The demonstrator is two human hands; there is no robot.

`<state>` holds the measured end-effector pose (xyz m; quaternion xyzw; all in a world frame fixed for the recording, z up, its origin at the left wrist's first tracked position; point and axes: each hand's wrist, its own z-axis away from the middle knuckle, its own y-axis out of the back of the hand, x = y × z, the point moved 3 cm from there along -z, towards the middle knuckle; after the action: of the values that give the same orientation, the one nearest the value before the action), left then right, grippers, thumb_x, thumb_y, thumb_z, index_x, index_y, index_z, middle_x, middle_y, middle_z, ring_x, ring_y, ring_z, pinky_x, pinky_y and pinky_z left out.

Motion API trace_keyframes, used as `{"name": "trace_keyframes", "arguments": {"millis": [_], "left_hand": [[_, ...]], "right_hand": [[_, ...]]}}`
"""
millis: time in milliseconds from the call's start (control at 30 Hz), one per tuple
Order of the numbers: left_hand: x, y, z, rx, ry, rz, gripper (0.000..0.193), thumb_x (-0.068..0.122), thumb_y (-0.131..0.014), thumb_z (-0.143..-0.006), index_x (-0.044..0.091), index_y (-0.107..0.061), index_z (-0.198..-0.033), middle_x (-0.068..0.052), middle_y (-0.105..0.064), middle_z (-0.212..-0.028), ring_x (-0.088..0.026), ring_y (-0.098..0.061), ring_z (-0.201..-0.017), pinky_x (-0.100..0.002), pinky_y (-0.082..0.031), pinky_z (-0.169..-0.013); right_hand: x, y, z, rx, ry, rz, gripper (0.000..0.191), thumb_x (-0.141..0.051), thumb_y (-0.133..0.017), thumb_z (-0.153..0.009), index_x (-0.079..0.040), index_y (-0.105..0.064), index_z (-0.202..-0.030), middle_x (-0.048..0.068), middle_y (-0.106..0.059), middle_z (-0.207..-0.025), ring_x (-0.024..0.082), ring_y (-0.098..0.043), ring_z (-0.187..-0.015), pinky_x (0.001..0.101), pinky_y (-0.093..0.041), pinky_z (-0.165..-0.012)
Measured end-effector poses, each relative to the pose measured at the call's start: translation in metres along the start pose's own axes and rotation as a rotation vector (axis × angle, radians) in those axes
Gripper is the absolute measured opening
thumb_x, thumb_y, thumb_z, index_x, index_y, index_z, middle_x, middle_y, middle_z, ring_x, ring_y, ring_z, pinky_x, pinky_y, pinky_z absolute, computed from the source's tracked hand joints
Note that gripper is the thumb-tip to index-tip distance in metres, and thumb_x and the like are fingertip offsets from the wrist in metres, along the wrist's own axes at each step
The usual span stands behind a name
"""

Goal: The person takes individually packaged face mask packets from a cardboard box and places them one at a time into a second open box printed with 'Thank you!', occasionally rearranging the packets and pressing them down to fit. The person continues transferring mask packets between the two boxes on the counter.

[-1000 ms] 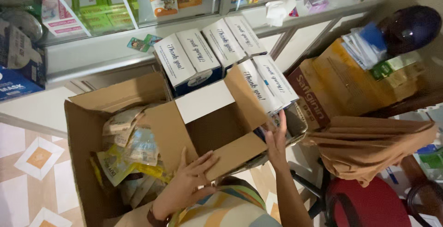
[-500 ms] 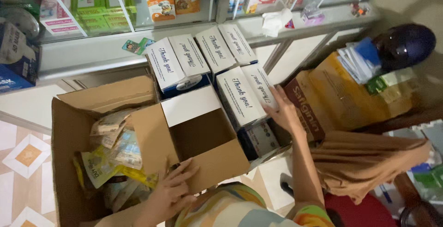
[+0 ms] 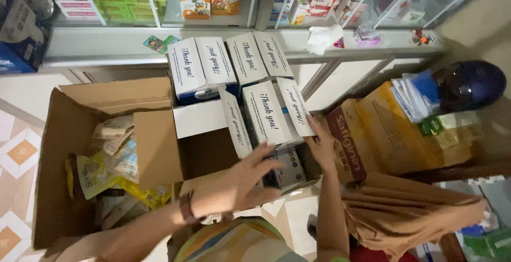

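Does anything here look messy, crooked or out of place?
Nothing looks spilled or broken. The white boxes between the left hand and right hand sit tilted, and the sachets in the big cardboard box lie in a loose jumble.

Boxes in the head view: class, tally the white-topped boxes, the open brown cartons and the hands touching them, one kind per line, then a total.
White-topped boxes: 7
Open brown cartons: 2
Hands, left hand and right hand: 2
Total: 11

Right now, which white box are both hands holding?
The white box nearest the person, right side, bottom row. Left hand and right hand both touch it; the others sit untouched.
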<state>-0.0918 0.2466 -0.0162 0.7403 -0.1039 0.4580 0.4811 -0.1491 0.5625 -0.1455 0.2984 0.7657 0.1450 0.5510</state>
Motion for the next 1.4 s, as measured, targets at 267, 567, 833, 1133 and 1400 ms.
{"name": "trace_keyframes", "arguments": {"millis": [267,567,833,1133,1400], "left_hand": [[-0.035,-0.003,-0.059,-0.155,0.291,-0.317,0.081,0.049,-0.065,-0.095,0.004,-0.033,-0.155,-0.034,-0.057,-0.124,-0.051,-0.044,-0.131,-0.053,-0.043,-0.108],[-0.029,-0.031,-0.046,-0.318,0.278,-0.363,0.066,0.053,-0.061,-0.096,0.01,-0.05,-0.145,-0.025,-0.066,-0.12,-0.041,-0.058,-0.123,-0.061,-0.029,-0.117],[-0.053,-0.092,0.006,0.284,-0.138,-0.549,0.065,0.048,-0.077,-0.075,0.001,-0.069,-0.12,-0.027,-0.059,-0.139,-0.042,-0.032,-0.151,-0.066,-0.014,-0.122],[-0.081,-0.104,0.013,0.445,-0.234,-0.431,0.035,0.027,-0.076,-0.091,0.006,-0.071,-0.119,-0.012,-0.067,-0.129,-0.031,-0.05,-0.144,-0.055,-0.03,-0.126],[-0.051,-0.067,0.055,0.341,-0.246,-0.162,0.026,0.023,-0.075,-0.097,0.005,-0.07,-0.115,-0.013,-0.07,-0.124,-0.035,-0.058,-0.138,-0.053,-0.037,-0.126]], "right_hand": [[0.007,-0.002,-0.001,0.01,-0.075,-0.167,0.047,0.0,-0.061,-0.101,-0.016,-0.06,-0.145,0.014,-0.057,-0.152,0.022,-0.055,-0.139,0.0302,-0.046,-0.107],[0.005,-0.001,-0.007,0.015,-0.037,-0.003,0.05,-0.002,-0.061,-0.1,-0.019,-0.057,-0.147,0.013,-0.059,-0.15,0.02,-0.056,-0.136,0.0305,-0.046,-0.107],[0.0,-0.001,-0.004,0.123,-0.037,-0.166,0.059,0.01,-0.066,-0.084,-0.011,-0.066,-0.14,0.02,-0.047,-0.157,0.035,-0.043,-0.147,0.0445,-0.041,-0.115],[-0.145,-0.105,-0.008,-0.369,0.385,0.169,0.057,-0.033,-0.071,-0.09,-0.014,-0.061,-0.143,0.027,-0.024,-0.167,0.043,-0.023,-0.155,0.0549,-0.032,-0.12],[-0.204,-0.17,-0.015,-0.695,0.543,0.535,0.071,-0.044,-0.071,-0.092,-0.018,-0.046,-0.154,0.033,-0.012,-0.165,0.054,-0.013,-0.149,0.0649,-0.023,-0.113]]}}
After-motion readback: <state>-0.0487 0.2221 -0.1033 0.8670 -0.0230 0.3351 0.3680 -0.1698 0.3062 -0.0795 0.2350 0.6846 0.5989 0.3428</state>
